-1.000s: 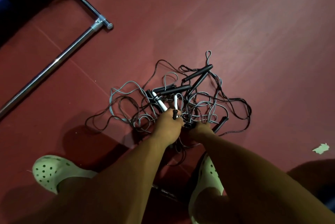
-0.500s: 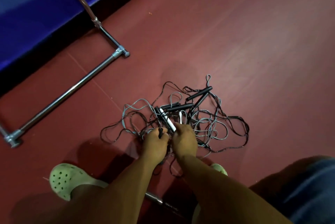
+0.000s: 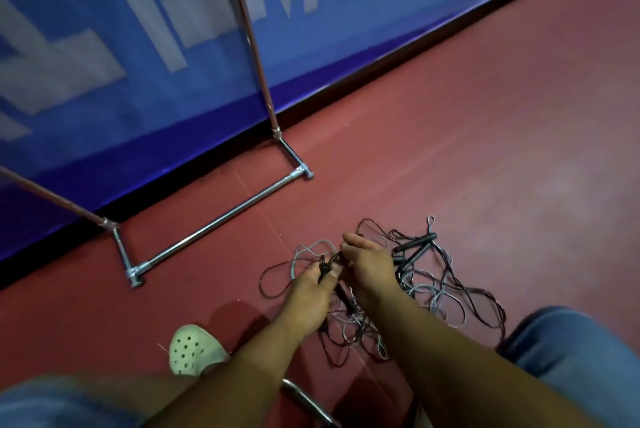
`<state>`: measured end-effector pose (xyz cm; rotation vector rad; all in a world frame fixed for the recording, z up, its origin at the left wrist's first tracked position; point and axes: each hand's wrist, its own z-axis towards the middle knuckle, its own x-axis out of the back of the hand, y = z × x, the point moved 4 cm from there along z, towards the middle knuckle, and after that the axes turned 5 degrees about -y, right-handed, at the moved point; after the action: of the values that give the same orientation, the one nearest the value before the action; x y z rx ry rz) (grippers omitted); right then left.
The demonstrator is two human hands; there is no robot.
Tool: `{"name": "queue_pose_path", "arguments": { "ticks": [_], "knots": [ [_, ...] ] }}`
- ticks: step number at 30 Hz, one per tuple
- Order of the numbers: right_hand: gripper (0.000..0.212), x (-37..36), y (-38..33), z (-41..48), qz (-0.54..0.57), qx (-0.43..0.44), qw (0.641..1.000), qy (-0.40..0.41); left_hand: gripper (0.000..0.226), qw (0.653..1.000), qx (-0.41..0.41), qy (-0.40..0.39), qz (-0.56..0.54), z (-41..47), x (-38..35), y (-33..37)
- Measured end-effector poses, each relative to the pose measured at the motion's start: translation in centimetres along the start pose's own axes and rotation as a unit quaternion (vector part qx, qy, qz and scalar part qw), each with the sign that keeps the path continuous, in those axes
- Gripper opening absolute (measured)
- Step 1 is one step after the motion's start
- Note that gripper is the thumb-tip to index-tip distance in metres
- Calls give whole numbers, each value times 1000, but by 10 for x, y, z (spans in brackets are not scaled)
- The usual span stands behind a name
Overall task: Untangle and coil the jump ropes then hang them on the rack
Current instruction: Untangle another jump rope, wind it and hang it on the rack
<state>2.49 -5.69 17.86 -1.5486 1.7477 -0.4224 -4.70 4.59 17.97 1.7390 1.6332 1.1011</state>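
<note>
The red floor point(image 3: 485, 150) lies wide open to my right and beyond the pile. On my left the room closes in: the rack point(image 3: 221, 223) runs its floor bar slantwise near the tangle, and its two uprights rise in front of a blue banner point(image 3: 138, 46) whose dark bottom edge marks the limit of the floor. Another metal tube point(image 3: 308, 403) crosses the floor under my forearms, and my pale perforated clog point(image 3: 194, 349) is planted left of the pile. The jump ropes point(image 3: 433, 292) lie on the floor in front of me, to the right of the rack's base and apart from it. They form one loose snarl of thin black and grey cords, with loops spilling outward on every side and several black handles point(image 3: 415, 242) lying crossed at the far edge. My left hand point(image 3: 308, 292) pinches a black rope end between thumb and fingers. My right hand point(image 3: 370, 268), just beside it, has its fingers curled round a black cord that arcs across to the left grip.
</note>
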Motion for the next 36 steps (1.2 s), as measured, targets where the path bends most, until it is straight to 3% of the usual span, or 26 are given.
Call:
{"name": "queue_pose_path", "arguments": {
  "ticks": [3, 9, 19, 21, 26, 31, 36],
  "knots": [
    [30, -17, -7, -22, 23, 4, 1000, -21, 18, 999, -18, 20, -37, -31, 12, 17],
    [25, -40, -15, -74, -131, 40, 987, -80, 27, 993, -29, 87, -74, -78, 41, 26],
    [24, -68, -18, -114, -217, 60, 967, -122, 13, 974, -20, 67, -215, -120, 79, 55],
    [25, -71, -20, -120, -264, 86, 953, -121, 12, 979, -15, 67, -190, -124, 83, 59],
    [28, -82, -38, -137, -346, 264, 893, -118, 12, 995, -31, 33, -88, -129, 86, 67],
    [32, -102, -42, -159, -331, 229, 882, -246, 24, 997, -54, -27, -46, -133, 79, 74],
    [45, -102, -39, -162, -308, 218, 890, -257, 34, 995, -71, -38, -56, -138, 78, 76]
  ]
}}
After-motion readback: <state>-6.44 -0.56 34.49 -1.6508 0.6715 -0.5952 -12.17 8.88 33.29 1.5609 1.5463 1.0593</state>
